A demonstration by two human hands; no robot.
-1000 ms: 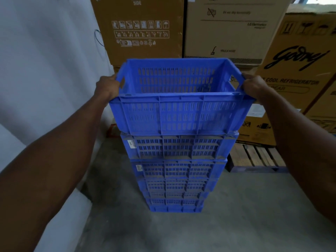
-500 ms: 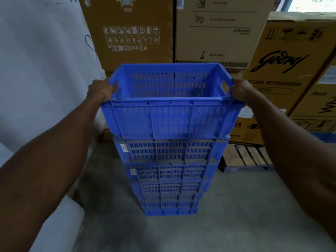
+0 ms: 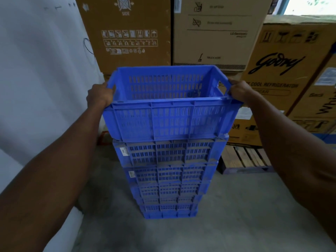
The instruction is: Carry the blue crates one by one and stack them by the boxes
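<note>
Blue slotted plastic makes up the top crate (image 3: 171, 120), a rectangular bin with ribbed, perforated walls, a thick rim and a cut-out handle hole at each short end; its mouth faces up, and something small and dark lies inside by the near right corner, too blurred to name. Its long axis runs left to right across the view, with one long wall facing the camera. It sits level at the top of the stack of blue crates (image 3: 169, 179), its base meeting the rim of the crate below, though whether it rests there fully cannot be told. The left hand (image 3: 99, 96) curls round the left end's rim at the handle, and the right hand (image 3: 240, 92) grips the right handle likewise. The stack stands on the concrete floor (image 3: 227, 224), just in front of the cardboard boxes (image 3: 218, 33), beside a wooden pallet (image 3: 243, 159), with a white wall (image 3: 40, 70) to the left.
</note>
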